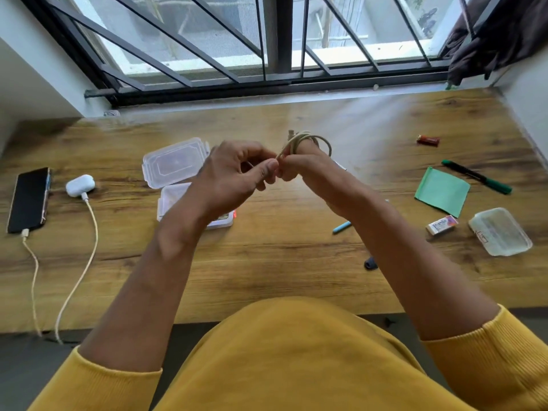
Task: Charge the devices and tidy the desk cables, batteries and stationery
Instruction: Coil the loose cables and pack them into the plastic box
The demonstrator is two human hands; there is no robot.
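I have the beige cable (299, 142) coiled in loops above the middle of the table (281, 247), my right hand (308, 173) gripping the bundle while my left hand (237, 170) pinches its loose end. To finish well, I judge I should keep the loops even and snug, wrap the tail tight round them (no slack), then tuck it before letting go.

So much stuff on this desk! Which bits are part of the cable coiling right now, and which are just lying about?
In use:
left hand
right hand
coiled cable

Lying about:
green marker
green paper
eraser
red lighter
open plastic box
phone and earbuds case, each with a cable plugged in
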